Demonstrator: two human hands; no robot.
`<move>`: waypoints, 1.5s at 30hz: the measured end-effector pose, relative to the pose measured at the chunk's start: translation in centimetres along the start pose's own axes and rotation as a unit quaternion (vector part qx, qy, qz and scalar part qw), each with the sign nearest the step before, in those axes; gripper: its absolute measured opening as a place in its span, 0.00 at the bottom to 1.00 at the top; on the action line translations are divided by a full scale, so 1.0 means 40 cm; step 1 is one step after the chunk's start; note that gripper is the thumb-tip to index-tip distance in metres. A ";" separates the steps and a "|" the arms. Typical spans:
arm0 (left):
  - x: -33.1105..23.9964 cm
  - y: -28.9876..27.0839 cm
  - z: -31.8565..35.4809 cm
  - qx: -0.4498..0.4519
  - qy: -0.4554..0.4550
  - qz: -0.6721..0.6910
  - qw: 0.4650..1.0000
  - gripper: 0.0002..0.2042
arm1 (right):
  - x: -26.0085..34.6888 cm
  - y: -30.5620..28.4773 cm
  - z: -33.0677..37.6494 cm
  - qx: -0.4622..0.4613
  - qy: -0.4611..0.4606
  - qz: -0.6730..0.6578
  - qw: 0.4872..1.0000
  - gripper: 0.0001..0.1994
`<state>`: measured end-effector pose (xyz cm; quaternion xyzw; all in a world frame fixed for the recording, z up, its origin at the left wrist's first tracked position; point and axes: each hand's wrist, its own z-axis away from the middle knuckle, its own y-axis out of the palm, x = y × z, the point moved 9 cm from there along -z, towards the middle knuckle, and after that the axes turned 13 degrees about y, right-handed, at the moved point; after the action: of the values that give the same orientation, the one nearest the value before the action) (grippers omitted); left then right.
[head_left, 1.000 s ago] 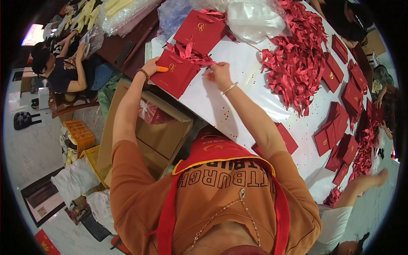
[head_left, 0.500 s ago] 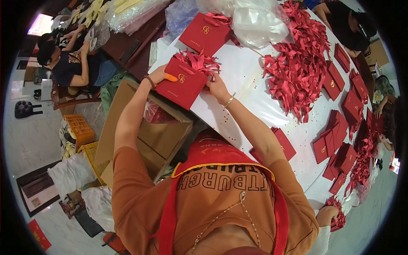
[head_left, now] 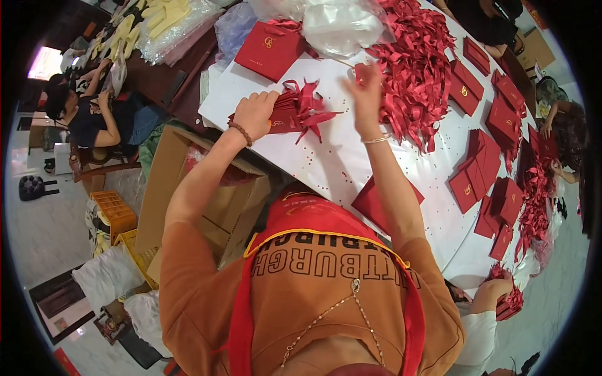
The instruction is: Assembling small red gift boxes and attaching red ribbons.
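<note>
While the left hand (head_left: 256, 113) clenches its fingers over a layered stack of red paper bags (head_left: 286, 123), glossy ribbons splaying right of those fingertips, the blurred right hand (head_left: 365, 97) spreads released fingers just beside a tangled heap of red satin ribbons (head_left: 417, 84). Beyond the left fingers lies a square, gold-marked red bag (head_left: 269, 55).

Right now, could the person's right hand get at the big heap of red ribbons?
Probably yes: the right hand, blurred but seemingly open, appears at the left edge of the ribbon heap, and nothing visible blocks the way.
</note>
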<state>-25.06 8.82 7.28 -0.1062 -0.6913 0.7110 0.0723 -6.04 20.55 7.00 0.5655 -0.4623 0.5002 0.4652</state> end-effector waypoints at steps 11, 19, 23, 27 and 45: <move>0.095 -0.046 0.049 -0.092 0.028 0.237 0.967 0.36 | -0.064 0.294 0.128 0.345 -0.046 0.206 0.914 0.33; 0.201 0.173 0.116 -0.437 -0.168 0.736 0.489 0.39 | -0.095 0.286 0.158 0.317 0.052 0.081 0.944 0.55; 0.168 0.162 0.108 -0.406 -0.135 0.761 0.488 0.40 | -0.085 0.278 0.168 0.324 -0.014 0.168 0.931 0.56; 0.140 0.155 0.111 -0.326 -0.107 0.802 0.489 0.37 | -0.047 0.251 0.157 0.265 -0.003 0.276 0.924 0.52; 0.281 0.116 0.095 -0.073 -0.141 0.611 0.775 0.23 | 0.582 0.057 0.271 0.307 -0.184 0.014 0.934 0.17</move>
<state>-36.68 7.80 2.15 -0.4098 -0.5333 0.5600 -0.4838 -5.14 8.17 29.60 0.7566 -0.3716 0.5109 0.1686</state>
